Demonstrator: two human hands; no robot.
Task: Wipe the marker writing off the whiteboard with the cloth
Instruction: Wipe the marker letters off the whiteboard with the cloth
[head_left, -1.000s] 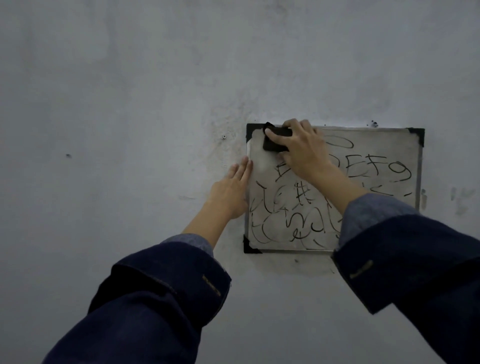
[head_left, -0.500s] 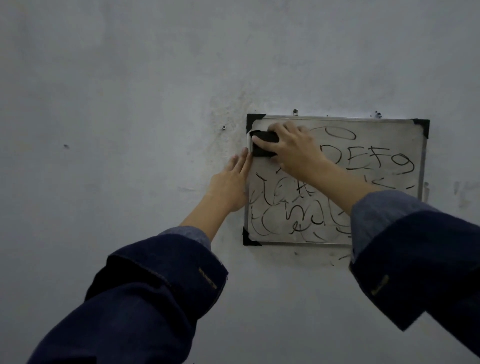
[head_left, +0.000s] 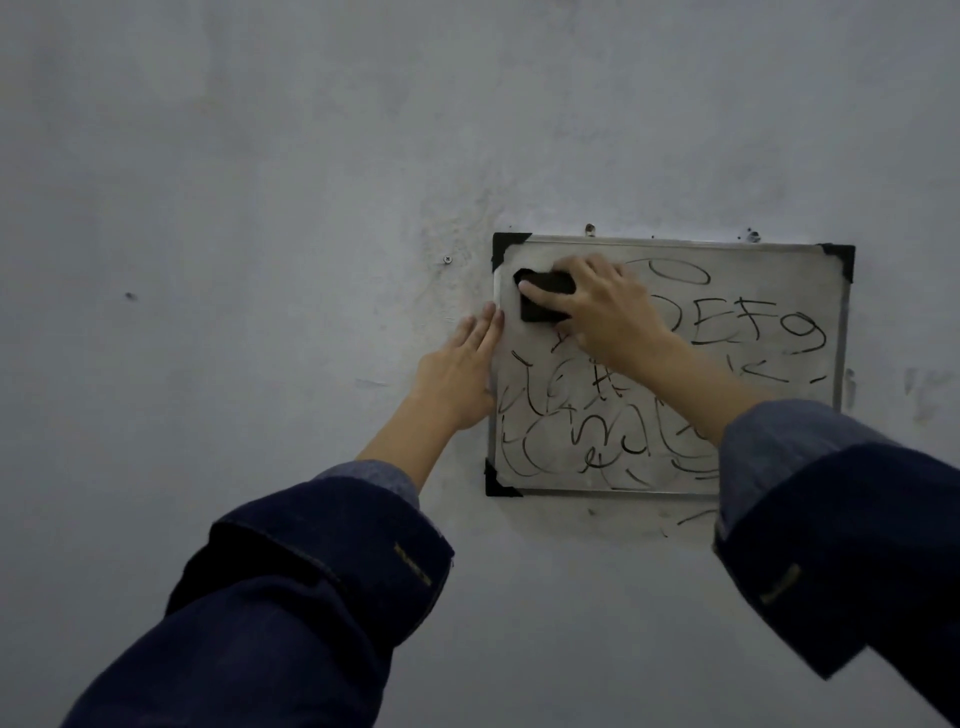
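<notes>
Grey wall (head_left: 234, 182), scuffed and stained, with a small dark mark at the far left and a screw head (head_left: 447, 259) just left of the board's upper corner.

Left sleeve (head_left: 291, 597), dark blue with a lighter cuff, rises from the lower left. Left hand (head_left: 457, 376) lies flat on the wall, fingers straight and close together, fingertips touching the left frame edge of the whiteboard (head_left: 779, 270) about a third of the way down.

The whiteboard hangs on the wall, metal-framed with black corner caps; its lower right corner is hidden behind the right sleeve (head_left: 852, 540).

Cloth (head_left: 543, 301), dark and folded into a compact block, sits on the board's upper left area, near the top left corner cap. Right hand (head_left: 605, 306) covers its right part, the visible finger laid over its top and pressing it to the surface; I cannot tell whether the thumb grips the underside.

The board around the cloth shows a smeared, greyish patch. Marker writing (head_left: 753, 327) remains right of the hand, with a loop above, letters reading "EFG" and dense scribbles across the lower half.

Stray marker strokes mark the wall below the board's lower edge.
</notes>
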